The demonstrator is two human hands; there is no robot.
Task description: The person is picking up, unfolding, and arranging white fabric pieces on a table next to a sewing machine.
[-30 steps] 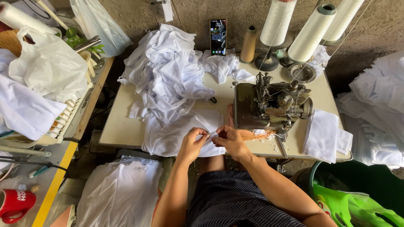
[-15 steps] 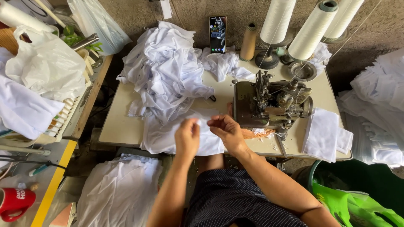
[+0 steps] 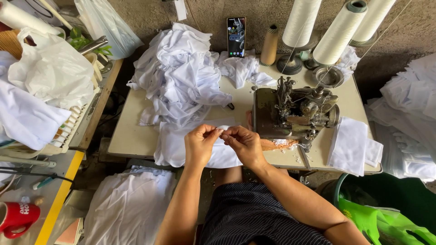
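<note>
Hands: I am seeing both raised off the table's near edge since a moment ago, left hand and right hand now meeting fingertip to fingertip.
Grip: both are pinching a small white cloth piece, fingers narrow.
Meaning: I judge they are lining up an edge rather than feeding it yet.
Cloth below: a white garment is hanging over the near edge.
Machine: the sewing machine is sitting just right of the hands, untouched.
Hidden: the pinched piece is mostly covered by fingers; I cannot tell its shape.
Far edge: the white pile is burying that corner.
</note>
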